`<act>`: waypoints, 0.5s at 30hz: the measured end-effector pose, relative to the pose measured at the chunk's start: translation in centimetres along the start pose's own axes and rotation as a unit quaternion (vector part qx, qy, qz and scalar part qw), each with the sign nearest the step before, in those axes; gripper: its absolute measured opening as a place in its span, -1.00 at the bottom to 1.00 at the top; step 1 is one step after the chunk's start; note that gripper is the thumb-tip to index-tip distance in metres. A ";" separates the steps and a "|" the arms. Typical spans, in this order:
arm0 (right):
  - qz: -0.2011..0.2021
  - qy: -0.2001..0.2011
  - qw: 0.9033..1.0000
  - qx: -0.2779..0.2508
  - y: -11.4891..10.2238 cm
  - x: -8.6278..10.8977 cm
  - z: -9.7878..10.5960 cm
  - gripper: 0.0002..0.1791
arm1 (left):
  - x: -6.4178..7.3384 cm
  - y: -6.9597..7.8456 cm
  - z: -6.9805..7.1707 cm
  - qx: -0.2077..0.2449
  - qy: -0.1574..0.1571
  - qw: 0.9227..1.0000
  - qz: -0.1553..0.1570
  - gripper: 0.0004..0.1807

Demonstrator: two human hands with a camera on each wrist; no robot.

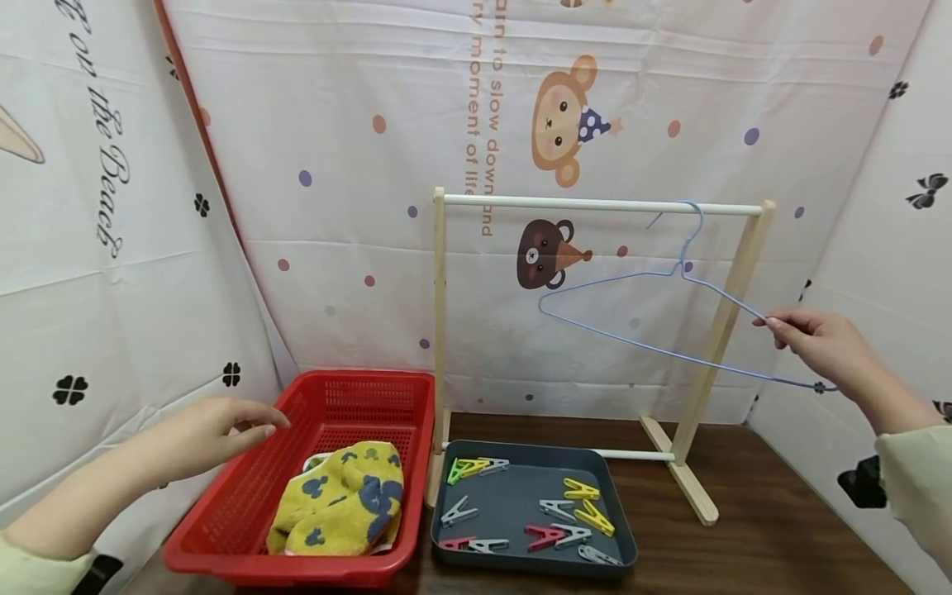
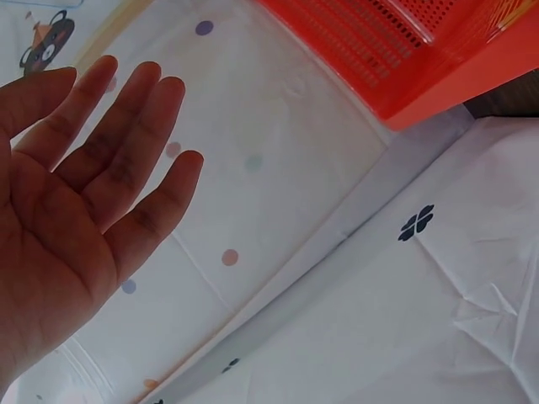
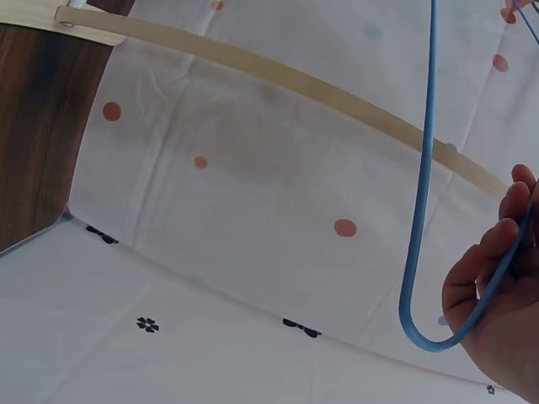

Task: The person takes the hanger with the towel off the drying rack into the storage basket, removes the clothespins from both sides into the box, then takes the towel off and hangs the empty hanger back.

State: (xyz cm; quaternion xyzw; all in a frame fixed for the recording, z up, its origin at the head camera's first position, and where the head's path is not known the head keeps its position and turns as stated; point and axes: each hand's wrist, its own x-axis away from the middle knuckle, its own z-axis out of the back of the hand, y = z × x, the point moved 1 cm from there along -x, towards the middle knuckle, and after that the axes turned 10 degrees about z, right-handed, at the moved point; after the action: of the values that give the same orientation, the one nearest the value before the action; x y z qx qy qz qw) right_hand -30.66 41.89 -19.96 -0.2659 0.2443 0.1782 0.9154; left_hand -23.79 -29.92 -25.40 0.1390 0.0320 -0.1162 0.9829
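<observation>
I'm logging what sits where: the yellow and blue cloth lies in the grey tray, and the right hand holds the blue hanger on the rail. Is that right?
Not quite. The yellow and blue cloth lies in the red basket, not the grey tray, which holds clothes pegs. The head view shows it. The right hand does hold the blue hanger on the rail.

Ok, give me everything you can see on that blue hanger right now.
The blue hanger looks like thin coated wire, a plain triangle with a curved hook on top. The hook sits over the white top bar of the wooden rack, near its right post. The hanger is swung out and tilted, its right corner pulled toward the right hand, whose fingers pinch the wire near that rounded corner. Nothing hangs on it.
</observation>
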 end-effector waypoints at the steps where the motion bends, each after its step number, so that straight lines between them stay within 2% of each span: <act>1: 0.002 0.001 1.000 0.003 0.0 0.0 0.0 -0.49 | 0.0 -0.1 0.0 -0.003 0.004 1.000 -0.003 -0.79; 8: -0.005 -0.017 1.000 0.012 -0.2 0.1 -0.1 -0.53 | -0.3 -0.3 0.6 -0.027 0.047 0.998 -0.017 -0.78; 11: -0.004 -0.036 0.998 0.058 -0.7 0.0 0.0 -0.67 | -0.6 0.1 1.1 -0.022 0.069 0.997 -0.012 -0.67; 13: -0.001 -0.054 0.993 0.105 -1.2 -0.2 0.1 -0.57 | -0.8 0.5 1.4 -0.021 0.083 0.996 -0.006 -0.55; 15: 0.009 -0.070 0.986 0.152 -2.1 -0.3 0.0 -0.37 | -1.1 1.0 1.8 -0.025 0.101 0.995 -0.005 -0.44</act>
State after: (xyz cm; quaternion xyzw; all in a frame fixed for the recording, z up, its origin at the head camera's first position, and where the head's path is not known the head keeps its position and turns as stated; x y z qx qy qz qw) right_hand -29.99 40.21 -18.92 -0.1087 0.2060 0.1652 0.9584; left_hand -24.53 -29.26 -23.34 0.1255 0.1345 -0.1053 0.9773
